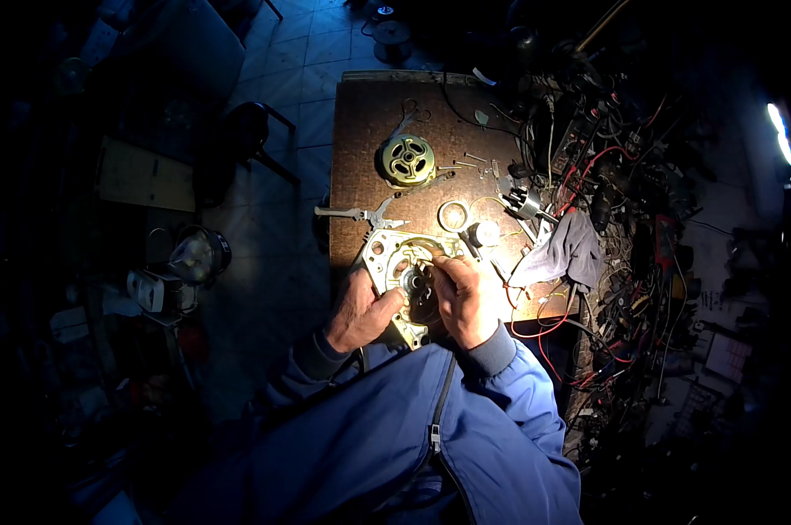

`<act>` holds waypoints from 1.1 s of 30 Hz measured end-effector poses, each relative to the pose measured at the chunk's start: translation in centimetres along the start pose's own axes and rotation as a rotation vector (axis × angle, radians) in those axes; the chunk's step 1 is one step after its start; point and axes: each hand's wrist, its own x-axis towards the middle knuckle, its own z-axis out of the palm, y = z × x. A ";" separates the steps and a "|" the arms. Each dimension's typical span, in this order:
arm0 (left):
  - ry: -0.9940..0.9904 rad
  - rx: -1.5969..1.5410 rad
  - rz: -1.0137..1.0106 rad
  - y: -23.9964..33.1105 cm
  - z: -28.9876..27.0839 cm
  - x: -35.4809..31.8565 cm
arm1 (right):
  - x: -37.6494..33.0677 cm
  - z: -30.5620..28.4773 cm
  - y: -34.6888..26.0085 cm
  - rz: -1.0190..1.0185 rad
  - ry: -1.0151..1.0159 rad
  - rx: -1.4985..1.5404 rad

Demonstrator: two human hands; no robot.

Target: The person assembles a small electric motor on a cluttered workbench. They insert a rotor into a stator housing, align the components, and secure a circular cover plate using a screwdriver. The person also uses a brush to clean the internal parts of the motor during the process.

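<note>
Both hands are at the near edge of a brown worktop, working on a flat metal motor housing with round holes in its plate, which lies close to the person's chest and partly overhangs the front edge. The left hand grips the housing at its lower left side, fingers curled around the rim and thumb pressing on the plate. The right hand rests on the housing's right half, fingers bent and pinched together over the dark centre opening; whether they hold a small part there is too small to tell. The two hands sit close but do not touch. Just beyond the housing, on the left, lie grey pliers, their handles pointing left past the worktop's edge. To the right of them sits a metal ring, and just beside it a small round silver part. Farther back stands a round brass-coloured end cover with spoke-like openings, with a few loose screws near it. A grey-blue cloth lies crumpled at the right edge, and beyond it a dense tangle of red and black wires fills the right side. The person wears a blue zipped jacket. A dark chair stands on the tiled floor to the left.
</note>
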 end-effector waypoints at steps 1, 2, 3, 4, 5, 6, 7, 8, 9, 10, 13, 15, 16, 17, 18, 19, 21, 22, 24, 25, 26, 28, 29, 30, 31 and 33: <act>-0.003 0.010 0.023 -0.2 0.0 0.0 | 0.1 0.0 0.1 -0.017 0.010 -0.007; -0.005 0.023 0.021 -0.3 -0.1 0.0 | 0.1 -0.1 -0.2 -0.012 0.013 -0.001; -0.007 0.036 0.019 -0.5 -0.2 0.0 | 0.1 -0.4 -0.7 -0.006 0.017 0.006; -0.009 0.050 0.017 -0.5 -0.2 0.0 | 0.1 -0.6 -1.0 0.000 0.020 0.012; -0.004 0.037 -0.013 -0.5 -0.2 0.0 | 0.2 -0.6 -1.0 -0.016 0.025 0.004; 0.000 0.022 -0.043 -0.5 -0.1 -0.1 | 0.2 -0.6 -1.0 -0.032 0.030 -0.005; 0.004 0.007 -0.072 -0.5 -0.1 -0.2 | 0.3 -0.5 -1.1 -0.048 0.036 -0.015; 0.014 0.003 -0.067 -0.3 -0.1 -0.2 | 0.3 -0.5 -1.0 -0.018 0.018 -0.020; 0.023 -0.002 -0.062 0.0 0.1 -0.1 | 0.3 -0.4 -0.9 0.013 0.001 -0.026; 0.032 -0.006 -0.057 0.2 0.2 -0.1 | 0.3 -0.3 -0.8 0.043 -0.017 -0.032; 0.035 0.031 -0.001 0.0 0.2 0.0 | 0.5 -0.1 -0.8 0.020 0.011 -0.098; 0.015 0.031 -0.011 -0.1 0.2 -0.1 | 0.3 0.4 -0.6 0.046 0.023 -0.107; 0.005 0.032 -0.016 -0.1 0.2 -0.2 | 0.3 0.5 -0.6 0.059 0.029 -0.111; 0.012 0.039 -0.004 -0.4 0.3 -0.3 | 0.3 0.5 -0.6 0.065 0.025 -0.125; 0.019 0.046 0.008 -1.0 0.3 -0.3 | 0.4 0.5 -0.8 0.070 0.021 -0.140; 0.025 0.053 0.020 -1.3 0.4 -0.4 | 0.4 0.5 -0.8 0.075 0.016 -0.155; 0.015 0.059 -0.006 -1.5 0.5 -0.6 | 0.5 0.9 -0.5 0.067 0.003 -0.203; 0.010 0.061 -0.019 -1.5 0.5 -0.6 | 0.5 1.0 -0.4 0.063 -0.003 -0.228; 0.012 0.048 -0.043 -2.0 0.5 -0.7 | 0.6 0.7 -0.9 0.054 -0.042 -0.246; 0.015 0.042 -0.055 -2.1 0.5 -0.7 | 0.6 0.5 -1.1 0.049 -0.062 -0.255; 0.018 0.056 -0.044 -2.0 0.5 -0.6 | 0.7 0.3 -1.3 0.058 -0.077 -0.238; 0.023 0.082 -0.023 -1.7 0.6 -0.5 | 0.8 -0.1 -1.6 0.078 -0.105 -0.204; 0.023 0.076 -0.006 -1.8 0.6 -0.4 | 0.8 0.1 -1.4 0.069 -0.078 -0.163; 0.023 0.072 0.011 -1.8 0.6 -0.3 | 0.9 0.3 -1.0 0.061 -0.051 -0.122; 0.022 0.067 0.027 -1.9 0.6 -0.2 | 1.0 0.5 -0.7 0.052 -0.023 -0.081; 0.025 0.084 0.006 -1.8 0.6 -0.3 | 1.0 0.6 -0.4 0.047 -0.018 -0.109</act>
